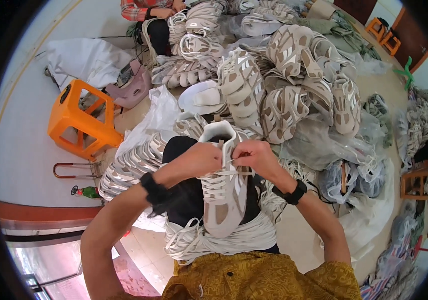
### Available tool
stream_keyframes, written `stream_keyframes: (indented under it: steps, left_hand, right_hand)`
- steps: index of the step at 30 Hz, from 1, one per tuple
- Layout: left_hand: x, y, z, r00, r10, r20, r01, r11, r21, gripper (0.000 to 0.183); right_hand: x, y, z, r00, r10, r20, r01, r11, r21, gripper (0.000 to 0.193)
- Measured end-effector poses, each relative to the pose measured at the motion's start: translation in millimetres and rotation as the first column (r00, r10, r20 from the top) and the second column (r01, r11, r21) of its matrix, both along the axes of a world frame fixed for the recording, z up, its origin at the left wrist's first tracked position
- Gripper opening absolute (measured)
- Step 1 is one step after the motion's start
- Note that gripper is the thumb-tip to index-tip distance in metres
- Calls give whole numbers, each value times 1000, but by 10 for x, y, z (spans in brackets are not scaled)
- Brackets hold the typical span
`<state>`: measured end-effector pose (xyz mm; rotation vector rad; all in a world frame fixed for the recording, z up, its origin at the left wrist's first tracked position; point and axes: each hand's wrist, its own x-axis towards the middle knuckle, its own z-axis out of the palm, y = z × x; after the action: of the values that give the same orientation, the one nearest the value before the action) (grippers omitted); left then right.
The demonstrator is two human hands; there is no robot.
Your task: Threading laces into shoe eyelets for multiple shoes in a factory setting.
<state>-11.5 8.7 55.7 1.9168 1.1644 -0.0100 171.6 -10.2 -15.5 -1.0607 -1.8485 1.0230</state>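
A beige and white sneaker upper (225, 210) rests across my lap, toe toward me and collar pointing away. White shoelace crosses its lower eyelets. My left hand (205, 159) is closed at the upper's left edge, near the collar; its fingertips are mostly hidden. On the other side my right hand (255, 157) pinches a white shoelace (244, 173) close to the top eyelets. Below the toe, a thick bundle of loose white laces (224, 241) lies over my lap.
Large stacks of similar sneaker uppers (286, 107) fill the floor ahead. A long row of them (136, 162) curves along my left, near an orange stool (76, 120) and a green bottle (90, 192). Another person's hands (166, 11) work at the far left. Plastic bags (346, 175) lie right.
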Motion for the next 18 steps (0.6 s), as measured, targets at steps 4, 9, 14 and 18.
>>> stream_keyframes:
  steps: [4,9,14,18]
  left_hand:
    - [-440,-241,397,871,408,274,-219,821,-527,13]
    - [-238,-216,207,904,398,158,-388,917,-89,11]
    - [-50,-139,-365,993,77,87,-108,884,455,14]
    - [138,29,-446,999,-15,38,0,931,365,12]
  right_hand:
    - [-71,-17,-12,992,-30,125,-2,968,249,11]
    - [15,64,-142,999,-9,45,4,995,100,14]
    - [41,-90,-27,995,-25,98,-1,966,260,9]
    - [80,-98,-74,995,-65,77,48,978,204,10]
